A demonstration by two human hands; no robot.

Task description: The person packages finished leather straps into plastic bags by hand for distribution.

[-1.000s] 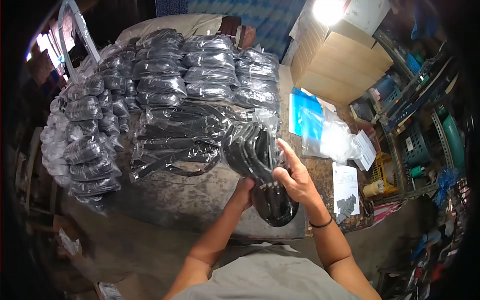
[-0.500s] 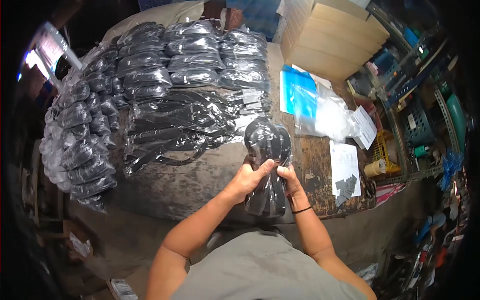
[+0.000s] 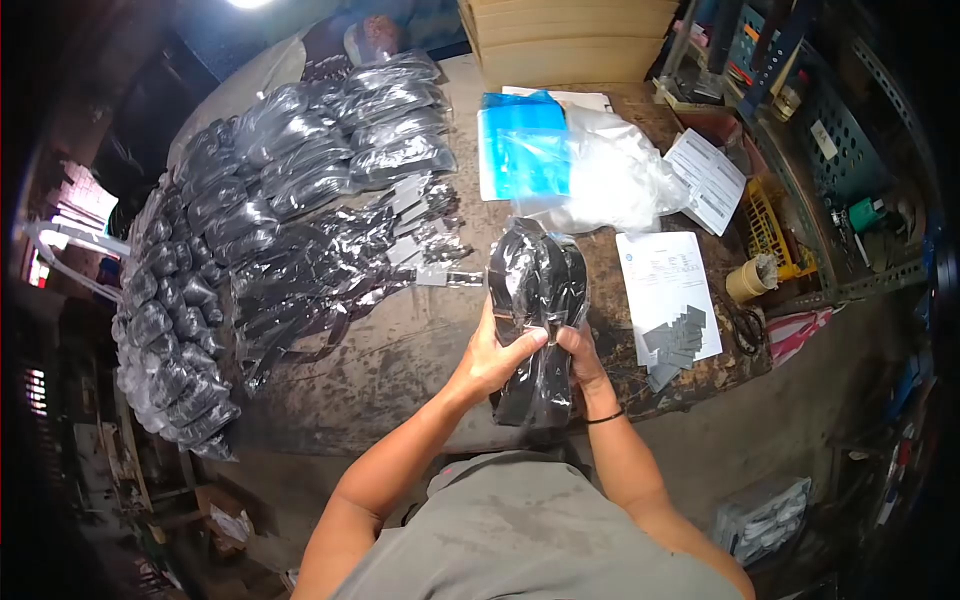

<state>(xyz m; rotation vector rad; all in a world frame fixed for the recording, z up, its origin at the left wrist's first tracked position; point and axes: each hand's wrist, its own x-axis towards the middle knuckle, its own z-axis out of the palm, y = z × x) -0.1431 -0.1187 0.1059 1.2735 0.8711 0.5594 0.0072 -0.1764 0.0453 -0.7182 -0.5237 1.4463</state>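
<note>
Black bagged bundle [image 3: 538, 300], left hand [image 3: 497, 357] fingers curled round it, right hand [image 3: 578, 358] fingers pinching its plastic

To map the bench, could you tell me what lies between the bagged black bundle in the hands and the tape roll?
A printed white sheet, seen in the head view, lies between bundle and tape roll.

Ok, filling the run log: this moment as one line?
left hand: grips bagged black straps | right hand: grips same bag | over table
</note>
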